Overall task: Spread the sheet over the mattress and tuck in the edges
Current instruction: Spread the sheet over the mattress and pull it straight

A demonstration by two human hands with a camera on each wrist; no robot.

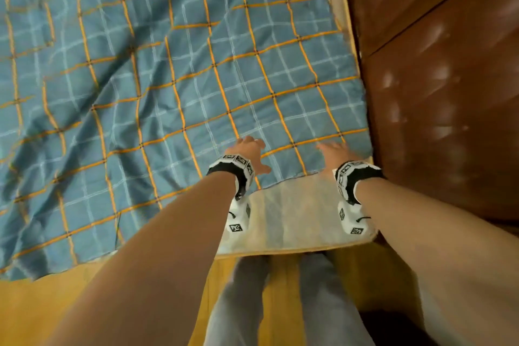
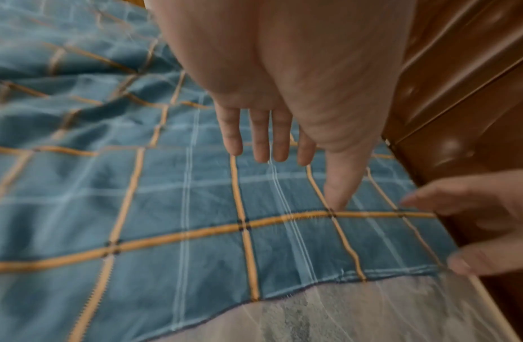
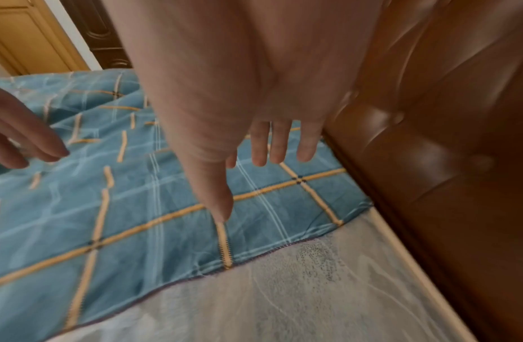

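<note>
1. The blue checked sheet (image 1: 168, 78) is lying rumpled across the mattress (image 1: 297, 219), leaving its pale near corner bare.
2. The left hand (image 1: 248, 153) is reaching over the sheet's near edge, grip released, fingers straight.
3. The right hand (image 1: 335, 153) is hovering beside it, grip released too, next to the brown padded headboard (image 1: 449, 78).
</note>
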